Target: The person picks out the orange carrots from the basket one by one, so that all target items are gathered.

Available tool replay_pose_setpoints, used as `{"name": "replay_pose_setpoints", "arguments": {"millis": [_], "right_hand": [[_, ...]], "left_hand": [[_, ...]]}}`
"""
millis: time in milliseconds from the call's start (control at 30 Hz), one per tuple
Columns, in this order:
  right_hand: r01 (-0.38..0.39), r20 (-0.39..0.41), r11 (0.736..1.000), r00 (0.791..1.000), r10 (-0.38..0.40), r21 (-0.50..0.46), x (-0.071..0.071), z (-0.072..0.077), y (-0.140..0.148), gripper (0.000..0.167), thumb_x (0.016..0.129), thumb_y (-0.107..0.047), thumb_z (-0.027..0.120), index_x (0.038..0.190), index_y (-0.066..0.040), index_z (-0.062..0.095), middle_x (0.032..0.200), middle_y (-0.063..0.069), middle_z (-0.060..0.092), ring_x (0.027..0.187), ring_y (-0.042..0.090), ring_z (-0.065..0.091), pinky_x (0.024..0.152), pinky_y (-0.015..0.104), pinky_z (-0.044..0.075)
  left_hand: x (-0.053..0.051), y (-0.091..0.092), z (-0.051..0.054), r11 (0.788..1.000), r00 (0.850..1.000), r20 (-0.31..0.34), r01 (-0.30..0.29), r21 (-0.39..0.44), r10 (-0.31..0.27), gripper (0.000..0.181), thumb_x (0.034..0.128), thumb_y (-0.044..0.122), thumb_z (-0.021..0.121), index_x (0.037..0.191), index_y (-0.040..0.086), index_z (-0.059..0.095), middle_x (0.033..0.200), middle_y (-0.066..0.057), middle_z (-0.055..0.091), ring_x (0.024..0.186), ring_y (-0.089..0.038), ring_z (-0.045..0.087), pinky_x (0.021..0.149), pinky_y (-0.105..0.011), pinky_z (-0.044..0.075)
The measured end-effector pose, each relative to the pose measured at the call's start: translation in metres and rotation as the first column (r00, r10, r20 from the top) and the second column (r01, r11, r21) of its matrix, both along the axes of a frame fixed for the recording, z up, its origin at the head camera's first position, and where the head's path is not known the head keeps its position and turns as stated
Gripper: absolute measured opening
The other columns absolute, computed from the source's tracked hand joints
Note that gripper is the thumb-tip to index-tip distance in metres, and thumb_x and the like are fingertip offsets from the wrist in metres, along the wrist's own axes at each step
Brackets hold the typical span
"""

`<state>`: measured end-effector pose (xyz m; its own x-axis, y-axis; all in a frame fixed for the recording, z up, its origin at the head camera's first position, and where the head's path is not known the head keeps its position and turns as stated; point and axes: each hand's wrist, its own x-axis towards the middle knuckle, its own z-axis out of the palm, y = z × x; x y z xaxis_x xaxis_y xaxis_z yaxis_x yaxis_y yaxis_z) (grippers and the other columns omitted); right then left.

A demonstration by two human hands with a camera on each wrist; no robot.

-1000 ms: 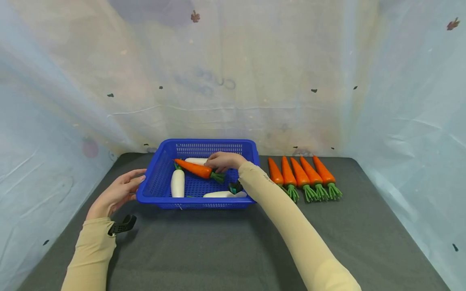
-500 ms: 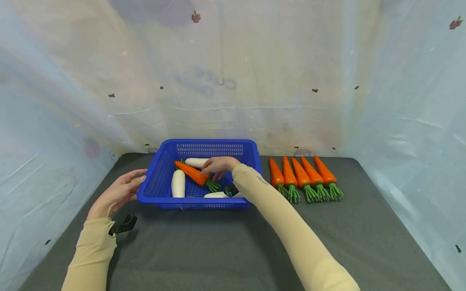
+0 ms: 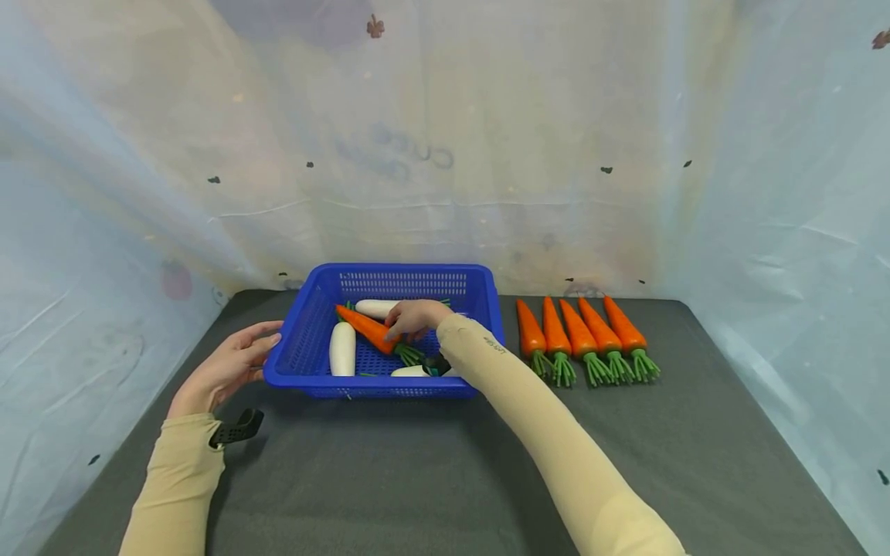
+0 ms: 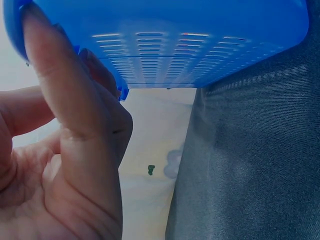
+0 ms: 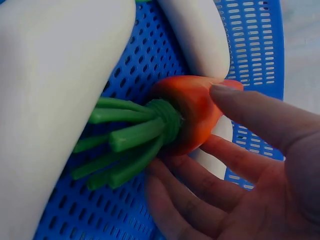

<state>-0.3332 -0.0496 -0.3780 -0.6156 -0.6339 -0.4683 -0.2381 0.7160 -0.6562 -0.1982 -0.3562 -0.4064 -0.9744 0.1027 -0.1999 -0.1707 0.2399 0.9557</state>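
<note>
In the head view an orange carrot point(image 3: 366, 327) with green stems lies aslant in the blue basket point(image 3: 375, 387). My right hand point(image 3: 415, 315) grips its thick end; in the right wrist view the thumb point(image 5: 250, 102) lies on top and the fingers curl beneath the carrot point(image 5: 195, 100). White radishes surround it: one radish point(image 3: 342, 349) at the left, one radish point(image 3: 375, 308) at the back, and one radish point(image 3: 409, 371) at the front, partly hidden by the right wrist. My left hand point(image 3: 232, 363) touches the basket's left rim with extended fingers.
Several carrots point(image 3: 580, 336) lie side by side to the right of the basket, stems towards me. Everything stands on a dark grey table point(image 3: 389, 479). A pale sheet point(image 3: 445, 177) hangs behind and at both sides.
My right hand has shifted from the back radish onto the carrot and now grips it. The carrot has turned slightly, stems towards me. The left hand stays at the rim.
</note>
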Motion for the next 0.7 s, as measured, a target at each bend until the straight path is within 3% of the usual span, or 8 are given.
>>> {"name": "replay_pose_setpoints", "arguments": {"millis": [333,700], "right_hand": [[0.069,0.092,0.998,0.993,-0.067,-0.015,0.0006,0.0012,-0.0025,0.052,0.092,-0.019,0.066,0.139,-0.007,0.047,0.126,0.012,0.053,0.099,0.03,0.061,0.085,0.04,0.051],[0.101,-0.007,0.995,0.995,-0.101,-0.008,0.0073,0.006,0.0037,0.046,0.09,-0.02,0.069,0.13,-0.007,0.053,0.114,0.01,0.056,0.09,0.025,0.062,0.082,0.039,0.053]], "left_hand": [[0.0013,-0.0004,0.0011,1.0,1.0,-0.007,0.003,0.005,-0.003,0.066,0.1005,0.04,0.046,0.15,0.005,0.019,0.117,-0.006,0.059,0.096,-0.022,0.065,0.08,-0.039,0.053],[0.0016,0.0001,0.0008,1.0,1.0,0.002,-0.007,0.006,0.007,0.068,0.0993,0.041,0.047,0.151,0.006,0.02,0.119,-0.006,0.058,0.096,-0.022,0.065,0.081,-0.039,0.053]]}}
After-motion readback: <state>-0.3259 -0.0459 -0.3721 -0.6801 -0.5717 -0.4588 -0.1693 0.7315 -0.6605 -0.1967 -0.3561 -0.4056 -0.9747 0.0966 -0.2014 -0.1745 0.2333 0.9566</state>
